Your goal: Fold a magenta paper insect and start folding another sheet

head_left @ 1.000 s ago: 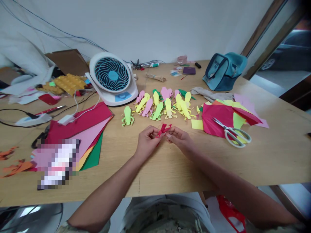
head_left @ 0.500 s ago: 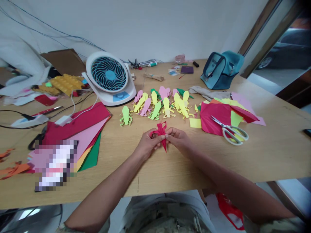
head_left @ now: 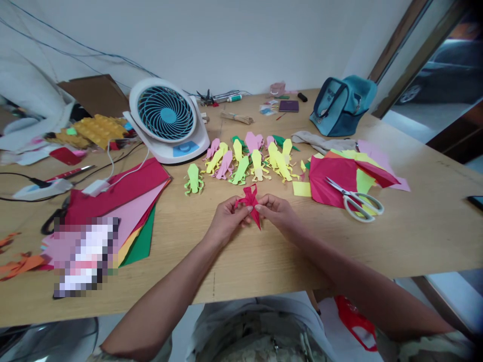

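Observation:
A folded red paper figure [head_left: 250,199], with thin strips at its top and a point toward me, is pinched between both hands above the table. My left hand [head_left: 232,216] is closed on its left side, thumb on top. From the right, my right hand [head_left: 277,210] grips it with thumb and forefinger; the other fingers are partly hidden beneath. Just beyond lie several folded paper figures in yellow, pink and green, the nearest a light green one [head_left: 193,180] to the left. White-handled scissors [head_left: 358,202] rest on red paper [head_left: 332,178] to the right.
A white fan [head_left: 168,118] stands at the back left. Coloured paper sheets [head_left: 116,193], a charger [head_left: 96,187] and cables lie on the left. At the back right sits a blue bag [head_left: 341,108], with a grey cloth [head_left: 324,144] before it. The table's front edge is close to me.
Both hands still hold the red paper figure. Its lower point has swung slightly to the right, and the fingers have shifted a little. The whole view has moved slightly.

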The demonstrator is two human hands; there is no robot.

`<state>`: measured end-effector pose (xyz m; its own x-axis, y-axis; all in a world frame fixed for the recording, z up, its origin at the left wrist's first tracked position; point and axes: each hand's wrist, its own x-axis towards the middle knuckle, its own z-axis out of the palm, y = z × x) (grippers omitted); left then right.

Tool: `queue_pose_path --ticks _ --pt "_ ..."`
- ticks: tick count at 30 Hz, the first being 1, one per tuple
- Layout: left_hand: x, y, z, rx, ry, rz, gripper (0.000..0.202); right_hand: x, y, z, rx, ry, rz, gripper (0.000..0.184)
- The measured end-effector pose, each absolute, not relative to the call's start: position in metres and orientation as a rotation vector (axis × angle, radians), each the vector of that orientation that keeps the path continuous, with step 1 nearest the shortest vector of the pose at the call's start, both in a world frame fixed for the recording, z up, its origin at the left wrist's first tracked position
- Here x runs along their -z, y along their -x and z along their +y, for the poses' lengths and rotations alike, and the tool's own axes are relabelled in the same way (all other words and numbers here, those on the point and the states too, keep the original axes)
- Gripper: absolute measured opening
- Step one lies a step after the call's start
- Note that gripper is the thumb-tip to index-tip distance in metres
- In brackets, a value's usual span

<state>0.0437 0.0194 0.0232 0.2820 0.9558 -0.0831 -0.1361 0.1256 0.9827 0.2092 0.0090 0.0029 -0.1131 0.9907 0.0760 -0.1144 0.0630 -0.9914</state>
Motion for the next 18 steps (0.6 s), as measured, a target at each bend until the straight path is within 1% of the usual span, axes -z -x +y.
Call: queue_pose_path --ticks 6,10,18 --pt "-0.0209 -0.0424 0.0204 -0.951 -1.113 0.944 0.043 0.0045 -0.2068 0.0062 -1.185 1.071 -1.301 0.033" --pt "-0.0195 -0.0421 0.0224 -0.975 -1.116 0.951 0.041 0.0035 -0.2075 0.0053 -1.173 1.061 -1.344 0.029" --pt "-0.0219 -0.0415 0.0240 -1.036 -1.185 0.961 0.041 0.0061 -0.2065 0.0119 -1.348 0.949 -1.279 0.036"
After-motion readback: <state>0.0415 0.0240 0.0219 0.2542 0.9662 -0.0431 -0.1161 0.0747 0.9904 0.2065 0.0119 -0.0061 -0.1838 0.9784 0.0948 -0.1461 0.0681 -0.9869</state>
